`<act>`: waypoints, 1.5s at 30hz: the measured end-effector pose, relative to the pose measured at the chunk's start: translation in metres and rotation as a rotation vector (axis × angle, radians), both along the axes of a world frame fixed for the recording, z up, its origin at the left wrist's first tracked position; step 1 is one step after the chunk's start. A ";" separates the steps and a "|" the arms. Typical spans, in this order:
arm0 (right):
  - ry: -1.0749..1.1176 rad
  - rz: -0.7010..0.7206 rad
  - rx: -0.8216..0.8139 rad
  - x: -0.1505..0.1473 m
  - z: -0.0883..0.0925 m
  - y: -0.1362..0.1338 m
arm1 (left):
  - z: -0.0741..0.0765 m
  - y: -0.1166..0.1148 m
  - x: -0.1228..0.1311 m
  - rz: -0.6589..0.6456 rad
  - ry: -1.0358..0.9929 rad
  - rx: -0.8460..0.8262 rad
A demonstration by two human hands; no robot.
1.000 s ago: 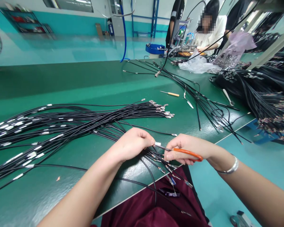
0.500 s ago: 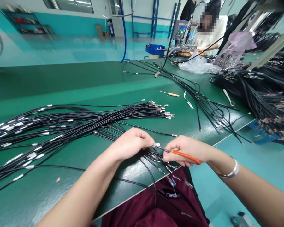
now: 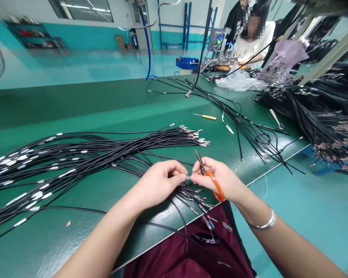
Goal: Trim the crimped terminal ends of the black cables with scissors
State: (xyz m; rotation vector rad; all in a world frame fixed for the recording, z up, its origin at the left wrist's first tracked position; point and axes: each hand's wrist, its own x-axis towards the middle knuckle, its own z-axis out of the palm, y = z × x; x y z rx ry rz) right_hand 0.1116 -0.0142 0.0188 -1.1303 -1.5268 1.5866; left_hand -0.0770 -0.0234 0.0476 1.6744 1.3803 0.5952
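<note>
My left hand [image 3: 165, 179] is closed in a pinch on a black cable's end, and a small metal connector [image 3: 188, 177] pokes out past the fingertips. My right hand [image 3: 213, 177] is closed around orange-handled scissors [image 3: 216, 186], whose dark blades point up and away from the connector. The right thumb and forefinger come up to the connector's other side; I cannot tell whether they pinch it. Below both hands, several cable ends [image 3: 201, 204] with metal terminals fan out over the table edge. A large bundle of black cables [image 3: 127, 148] with white labels lies to the left.
On the green table [image 3: 89, 104] lie a yellow-handled pick [image 3: 208, 117], a white-handled tool [image 3: 275, 117] and loose black cables [image 3: 234, 112]. A thick cable heap [image 3: 304, 116] fills the right side. Beyond a plastic bag [image 3: 240, 79], a person [image 3: 255, 46] works at a machine.
The scissors have swung from pointing at the connector to pointing upward in my right hand. My right fingertips have moved left, close to the connector. My left hand keeps its pinch.
</note>
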 end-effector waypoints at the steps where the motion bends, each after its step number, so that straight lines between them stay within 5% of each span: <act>1: 0.023 -0.038 -0.006 -0.002 -0.002 -0.002 | -0.001 -0.007 -0.001 0.086 0.005 0.109; 4: 0.081 -0.121 -0.030 -0.005 -0.006 -0.011 | -0.009 -0.037 -0.001 0.350 -0.054 0.296; 11: 0.084 -0.185 -0.083 -0.018 -0.007 -0.040 | -0.041 -0.081 0.022 0.590 -0.699 -0.332; 16: 0.088 -0.148 -0.058 -0.022 -0.002 -0.047 | -0.046 -0.072 0.032 0.610 -0.943 -0.361; 19: -0.043 -0.049 0.040 -0.011 0.000 -0.044 | -0.042 -0.069 0.028 0.549 -0.871 -0.309; 24: -0.498 0.181 0.536 0.018 -0.006 -0.034 | -0.039 -0.066 0.015 0.414 -0.652 -0.206; 28: -0.638 0.307 0.750 0.024 -0.011 -0.027 | -0.040 -0.064 0.010 0.405 -0.587 -0.175; 45: -0.763 0.443 0.914 0.021 -0.007 -0.021 | -0.037 -0.059 0.001 0.275 -0.510 -0.155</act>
